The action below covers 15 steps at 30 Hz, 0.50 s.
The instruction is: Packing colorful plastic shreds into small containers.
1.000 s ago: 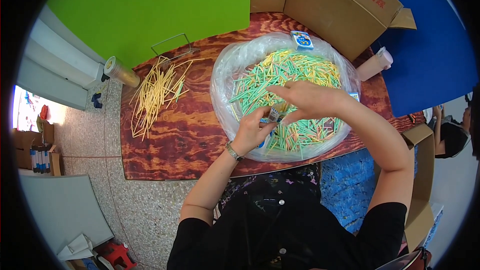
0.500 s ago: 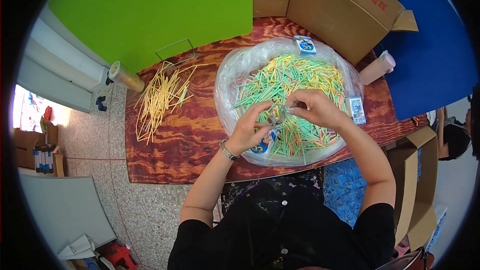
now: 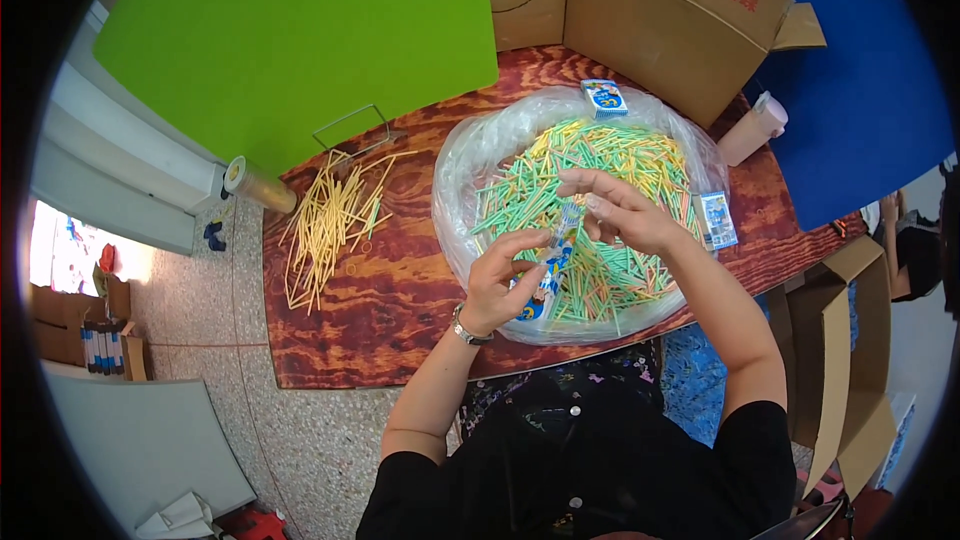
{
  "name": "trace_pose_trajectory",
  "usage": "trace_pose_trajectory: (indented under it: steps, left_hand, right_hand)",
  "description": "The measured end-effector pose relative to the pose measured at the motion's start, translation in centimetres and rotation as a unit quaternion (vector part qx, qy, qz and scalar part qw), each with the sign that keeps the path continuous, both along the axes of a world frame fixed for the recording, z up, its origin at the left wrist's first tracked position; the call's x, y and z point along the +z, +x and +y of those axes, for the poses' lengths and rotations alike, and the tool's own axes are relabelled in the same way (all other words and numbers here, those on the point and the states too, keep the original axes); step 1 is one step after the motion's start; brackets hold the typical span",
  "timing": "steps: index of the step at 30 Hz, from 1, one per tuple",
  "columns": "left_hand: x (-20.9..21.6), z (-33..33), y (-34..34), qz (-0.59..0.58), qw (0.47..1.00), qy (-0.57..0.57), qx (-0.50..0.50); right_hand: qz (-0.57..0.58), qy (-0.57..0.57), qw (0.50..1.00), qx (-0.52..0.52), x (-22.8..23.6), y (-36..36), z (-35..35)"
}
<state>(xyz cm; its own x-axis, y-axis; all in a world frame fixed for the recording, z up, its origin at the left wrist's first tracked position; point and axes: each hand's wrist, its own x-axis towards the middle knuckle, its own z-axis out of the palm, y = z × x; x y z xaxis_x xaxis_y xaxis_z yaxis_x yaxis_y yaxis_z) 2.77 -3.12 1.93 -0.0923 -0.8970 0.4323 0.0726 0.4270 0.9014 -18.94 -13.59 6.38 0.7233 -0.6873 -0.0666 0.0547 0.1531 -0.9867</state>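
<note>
My left hand [image 3: 497,282], a watch on its wrist, pinches a small clear and blue plastic packet [image 3: 563,243] between thumb and fingers. Beside the packet's upper end is my right hand [image 3: 630,217], its fingers apart and holding nothing that I can see. Both hands are over a large clear plastic bag [image 3: 455,165], rolled open and full of thin green, yellow and pink sticks [image 3: 600,155]. Below my left fingers, a blue and white printed pack [image 3: 538,302] lies at the bag's near side, partly hidden.
Loose yellow sticks [image 3: 328,225] lie on the red wood-grain table [image 3: 400,270], near a wire stand [image 3: 352,127] and a clear canister [image 3: 258,185]. Other blue packs [image 3: 605,98] rest on the bag's rim. Cardboard boxes [image 3: 670,25] and a pink bottle [image 3: 752,130] stand behind.
My right fingers have opened and lifted off the packet, which now stands more upright in my left hand. The whole view has shifted slightly.
</note>
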Motion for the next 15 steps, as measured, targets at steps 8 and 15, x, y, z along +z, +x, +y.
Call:
trace_pose_trajectory:
  steps: [8,15]
  left_hand:
    - [0.0,0.2,0.9,0.03,0.999,0.004,0.011]
    - [-1.5,-1.2,3.4,0.018,0.989,0.132,0.062]
  right_hand:
    - [0.05,-0.11,0.993,-0.014,-0.6,1.2,0.7]
    - [0.101,-0.395,0.903,-0.138,-0.6,5.0,1.2]
